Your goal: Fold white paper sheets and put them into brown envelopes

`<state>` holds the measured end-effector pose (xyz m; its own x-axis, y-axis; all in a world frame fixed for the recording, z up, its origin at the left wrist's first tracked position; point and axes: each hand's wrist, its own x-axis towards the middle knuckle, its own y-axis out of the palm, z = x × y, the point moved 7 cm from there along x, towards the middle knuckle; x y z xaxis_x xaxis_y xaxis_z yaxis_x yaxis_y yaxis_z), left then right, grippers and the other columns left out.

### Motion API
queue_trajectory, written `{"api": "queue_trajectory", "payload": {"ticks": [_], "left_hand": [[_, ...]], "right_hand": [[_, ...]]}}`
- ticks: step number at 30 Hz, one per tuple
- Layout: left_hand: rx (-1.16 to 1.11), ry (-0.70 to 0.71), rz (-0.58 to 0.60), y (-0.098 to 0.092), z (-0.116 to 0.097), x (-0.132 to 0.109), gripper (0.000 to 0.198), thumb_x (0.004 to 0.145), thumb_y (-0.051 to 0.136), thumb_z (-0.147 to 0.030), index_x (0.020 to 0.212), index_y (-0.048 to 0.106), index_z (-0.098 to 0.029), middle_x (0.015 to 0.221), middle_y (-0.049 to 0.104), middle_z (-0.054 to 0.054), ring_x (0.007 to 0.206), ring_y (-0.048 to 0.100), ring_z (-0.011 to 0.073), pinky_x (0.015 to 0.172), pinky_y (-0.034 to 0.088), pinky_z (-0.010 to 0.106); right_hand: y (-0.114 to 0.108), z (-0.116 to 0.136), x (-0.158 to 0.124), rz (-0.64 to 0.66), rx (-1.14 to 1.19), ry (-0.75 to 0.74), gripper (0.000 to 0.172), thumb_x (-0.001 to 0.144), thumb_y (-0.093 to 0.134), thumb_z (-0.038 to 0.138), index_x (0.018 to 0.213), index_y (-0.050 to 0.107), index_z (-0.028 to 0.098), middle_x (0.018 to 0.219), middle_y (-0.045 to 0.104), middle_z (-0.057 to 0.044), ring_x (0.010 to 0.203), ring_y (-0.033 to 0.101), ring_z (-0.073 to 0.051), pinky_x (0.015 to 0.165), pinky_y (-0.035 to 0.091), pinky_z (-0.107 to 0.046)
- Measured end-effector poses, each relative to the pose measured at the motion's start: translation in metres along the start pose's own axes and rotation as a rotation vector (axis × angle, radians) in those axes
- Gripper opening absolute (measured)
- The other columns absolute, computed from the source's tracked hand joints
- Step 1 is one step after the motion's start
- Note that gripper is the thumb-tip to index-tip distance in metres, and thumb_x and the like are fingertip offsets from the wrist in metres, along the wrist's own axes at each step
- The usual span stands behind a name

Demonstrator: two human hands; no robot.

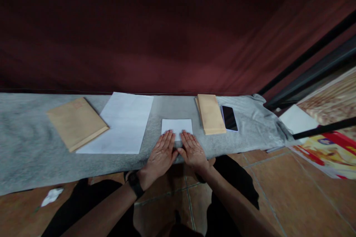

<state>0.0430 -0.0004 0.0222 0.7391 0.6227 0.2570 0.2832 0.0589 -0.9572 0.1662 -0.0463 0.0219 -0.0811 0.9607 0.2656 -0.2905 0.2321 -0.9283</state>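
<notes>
A small folded white paper (177, 126) lies on the grey cloth-covered surface (27, 148) right in front of me. My left hand (161, 155) lies flat with fingers stretched out, pressing on the paper's near left part. My right hand (192, 151) lies flat beside it, fingers out, on the near right part. The two hands touch at the thumbs. A black watch sits on my left wrist.
A large white sheet (122, 122) and a brown envelope (76, 122) lie to the left. A stack of brown envelopes (210, 114) and a dark phone (229, 117) lie to the right. A dark red curtain (167, 29) hangs behind. Crumpled paper (51, 196) is on the tiled floor.
</notes>
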Motion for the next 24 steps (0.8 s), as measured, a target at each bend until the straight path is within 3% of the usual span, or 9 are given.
{"api": "queue_trajectory", "payload": {"ticks": [7,19,24], "left_hand": [[0.005,-0.071,-0.047,-0.010,0.012,-0.012,0.074,0.101,0.040,-0.053,0.154,0.036,-0.001,0.160,0.037,0.024,0.152,0.031,0.0322,0.124,0.030,0.049],[0.046,-0.123,-0.076,-0.019,0.021,-0.017,0.069,0.103,0.034,-0.047,0.148,0.044,0.004,0.154,0.045,0.028,0.149,0.037,0.0354,0.121,0.033,0.054],[0.005,-0.133,-0.079,-0.024,0.020,0.000,0.061,0.104,0.033,-0.038,0.152,0.039,-0.001,0.159,0.039,0.023,0.153,0.030,0.0309,0.124,0.031,0.051]], "right_hand": [[-0.004,-0.018,-0.011,-0.036,-0.055,0.050,0.064,0.106,0.039,0.044,0.158,0.033,0.008,0.161,0.038,-0.018,0.151,0.035,-0.029,0.122,0.034,-0.051],[-0.008,-0.032,-0.017,-0.021,-0.008,0.106,0.062,0.108,0.035,0.045,0.160,0.030,0.012,0.162,0.038,-0.016,0.152,0.033,-0.028,0.123,0.034,-0.051],[-0.017,-0.039,-0.004,-0.046,0.109,0.186,0.059,0.109,0.026,0.045,0.157,0.038,0.014,0.159,0.043,-0.015,0.150,0.037,-0.026,0.122,0.036,-0.052]]}}
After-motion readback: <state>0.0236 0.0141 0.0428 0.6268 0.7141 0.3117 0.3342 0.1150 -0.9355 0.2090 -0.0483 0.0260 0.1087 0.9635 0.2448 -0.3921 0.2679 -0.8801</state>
